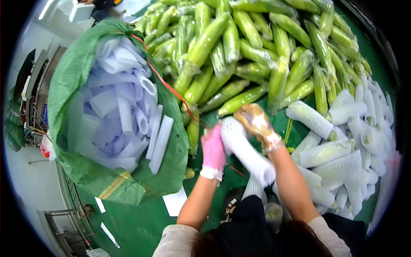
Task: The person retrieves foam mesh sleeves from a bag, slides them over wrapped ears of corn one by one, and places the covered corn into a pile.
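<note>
A white foam net sleeve (pixel 246 153) slants between my hands, its open lower end pointing toward my body. My left hand (pixel 213 147), in a pink glove, is closed on the sleeve's upper left edge. My right hand (pixel 256 123), in a stained tan glove, curls against the sleeve's upper end from the other side; its thumb is hidden and the hand is slightly blurred. Whether anything is inside the sleeve cannot be made out. Just beyond my fingers lies a long green vegetable (pixel 243 100) in clear film.
A heap of film-wrapped green vegetables (pixel 280 47) fills the far side. To the left, a green woven sack (pixel 70 141) holds many foam sleeves (pixel 124 103). Sleeved vegetables (pixel 338 165) are piled at the right. Red string (pixel 165 83) trails from the sack. Paper (pixel 174 201) lies on the green floor.
</note>
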A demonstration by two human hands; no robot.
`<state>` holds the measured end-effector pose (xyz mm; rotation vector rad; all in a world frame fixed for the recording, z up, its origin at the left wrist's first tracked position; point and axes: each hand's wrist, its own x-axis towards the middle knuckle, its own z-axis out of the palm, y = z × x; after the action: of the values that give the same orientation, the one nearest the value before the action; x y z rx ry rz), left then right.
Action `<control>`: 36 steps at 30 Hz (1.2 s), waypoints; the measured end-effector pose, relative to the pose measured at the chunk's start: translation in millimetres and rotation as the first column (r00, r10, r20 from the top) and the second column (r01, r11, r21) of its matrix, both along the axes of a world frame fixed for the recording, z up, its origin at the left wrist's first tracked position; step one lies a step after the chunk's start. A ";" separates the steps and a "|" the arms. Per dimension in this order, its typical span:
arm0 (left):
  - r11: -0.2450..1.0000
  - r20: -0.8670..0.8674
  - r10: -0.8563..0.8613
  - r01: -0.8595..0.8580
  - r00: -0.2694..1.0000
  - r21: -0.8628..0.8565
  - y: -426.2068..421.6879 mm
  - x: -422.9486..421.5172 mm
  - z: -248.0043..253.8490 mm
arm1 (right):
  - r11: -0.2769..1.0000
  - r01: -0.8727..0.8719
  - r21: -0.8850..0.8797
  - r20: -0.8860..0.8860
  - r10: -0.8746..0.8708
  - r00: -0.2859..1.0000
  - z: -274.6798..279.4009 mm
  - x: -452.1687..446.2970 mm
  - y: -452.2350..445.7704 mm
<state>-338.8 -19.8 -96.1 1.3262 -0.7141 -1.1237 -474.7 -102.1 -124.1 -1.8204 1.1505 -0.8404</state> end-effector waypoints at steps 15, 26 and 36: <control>0.997 0.289 0.064 -0.071 0.955 0.014 -11.5 -76.0 -80.7 | 0.548 -0.338 0.765 0.358 0.073 0.931 26.9 -74.8 44.7; 0.968 0.999 -0.025 -0.249 0.022 0.030 38.0 182.0 7.8 | 0.996 -0.083 0.023 -0.959 0.045 0.280 114.9 -259.0 156.7; 0.924 0.581 -0.255 0.372 0.773 -0.088 44.3 30.6 92.4 | 0.964 -0.264 -0.020 -0.310 0.245 0.919 140.7 -66.2 63.3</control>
<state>-308.2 24.5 -3.8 1.4031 -1.4995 -0.8787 -540.9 -38.8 16.7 -2.1505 1.0490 -0.4573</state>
